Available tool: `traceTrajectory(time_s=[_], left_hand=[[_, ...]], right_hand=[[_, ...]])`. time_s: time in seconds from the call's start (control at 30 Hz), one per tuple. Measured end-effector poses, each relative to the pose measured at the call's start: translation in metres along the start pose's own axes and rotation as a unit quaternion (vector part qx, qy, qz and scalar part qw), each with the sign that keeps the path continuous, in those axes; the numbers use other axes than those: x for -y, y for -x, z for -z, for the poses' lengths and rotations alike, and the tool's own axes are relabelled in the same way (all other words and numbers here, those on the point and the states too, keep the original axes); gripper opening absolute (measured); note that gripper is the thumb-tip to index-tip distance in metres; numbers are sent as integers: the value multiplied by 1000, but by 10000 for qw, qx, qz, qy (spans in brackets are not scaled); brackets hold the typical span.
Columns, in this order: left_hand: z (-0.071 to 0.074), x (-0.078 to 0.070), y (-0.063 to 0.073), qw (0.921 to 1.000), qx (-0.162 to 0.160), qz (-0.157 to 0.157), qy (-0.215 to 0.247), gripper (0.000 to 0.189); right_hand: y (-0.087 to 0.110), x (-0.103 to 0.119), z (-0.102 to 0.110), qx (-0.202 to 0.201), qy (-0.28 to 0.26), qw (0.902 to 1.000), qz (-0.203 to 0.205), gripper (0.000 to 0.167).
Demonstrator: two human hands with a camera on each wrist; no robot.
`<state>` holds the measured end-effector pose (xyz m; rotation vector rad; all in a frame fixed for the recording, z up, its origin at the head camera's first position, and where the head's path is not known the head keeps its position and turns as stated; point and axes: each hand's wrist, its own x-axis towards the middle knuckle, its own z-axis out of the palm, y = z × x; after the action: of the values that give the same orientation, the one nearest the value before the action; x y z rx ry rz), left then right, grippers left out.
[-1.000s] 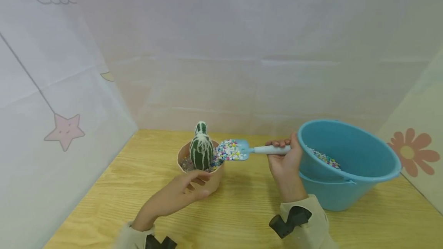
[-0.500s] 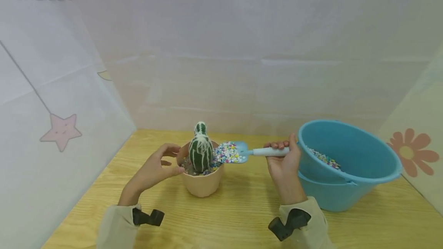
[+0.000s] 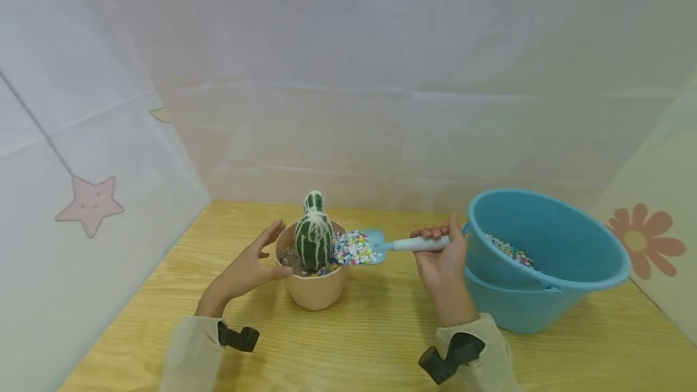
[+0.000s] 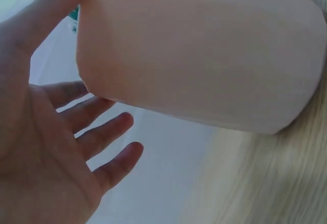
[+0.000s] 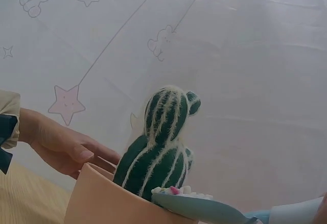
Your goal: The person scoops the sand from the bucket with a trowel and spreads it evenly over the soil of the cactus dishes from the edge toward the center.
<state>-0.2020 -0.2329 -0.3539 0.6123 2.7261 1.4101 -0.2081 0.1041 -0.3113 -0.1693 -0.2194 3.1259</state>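
A green cactus (image 3: 314, 241) with white fuzzy lines stands in a peach flowerpot (image 3: 317, 292), with brown soil and some coloured pebbles around its base. My left hand (image 3: 245, 271) is at the pot's left rim, thumb in front and fingers behind. In the left wrist view its fingers (image 4: 115, 132) are spread and fairly straight beside the pot wall (image 4: 194, 55). My right hand (image 3: 443, 259) grips the white handle of a blue scoop (image 3: 376, 241). Multicoloured pebbles (image 3: 355, 248) fill the scoop's blade, which lies over the pot's right rim.
A large blue bucket (image 3: 523, 304) stands right of my right hand, with more coloured pebbles (image 3: 509, 250) inside. The wooden table (image 3: 327, 349) meets a pale sheet wall at the back, and printed sheets rise on both sides.
My left hand has moved from the pot's front to its left rim. The scoop has shifted slightly left and down, still loaded with pebbles.
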Motion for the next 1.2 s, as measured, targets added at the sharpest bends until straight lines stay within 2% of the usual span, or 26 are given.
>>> traceTrajectory(time_s=[0.23,0.43,0.53,0.63,0.8,1.03,1.2], left_hand=[[0,-2,5,9979,144,520,-370,87],[0,-7,7,9992,-35,265,-312,82],[-2,-6,5,9999,36,145,-48,85],[-4,-5,3,9999,120,109,-37,93],[-7,-8,3,9981,-43,138,-592,95],[-13,-21,-2,9865,-556,244,-1521,101],[-14,-23,-3,9863,-668,139,-1504,98]], right_hand=[[2,0,-4,-30,30,10000,5,46],[1,1,-4,-74,34,10000,-46,47],[1,2,-5,-111,36,9999,-70,47],[1,2,-6,-72,94,9999,-82,46],[1,3,-8,-26,122,9999,-90,46],[0,8,-11,-36,131,9999,-48,47],[1,10,-11,-70,133,9999,-86,46]])
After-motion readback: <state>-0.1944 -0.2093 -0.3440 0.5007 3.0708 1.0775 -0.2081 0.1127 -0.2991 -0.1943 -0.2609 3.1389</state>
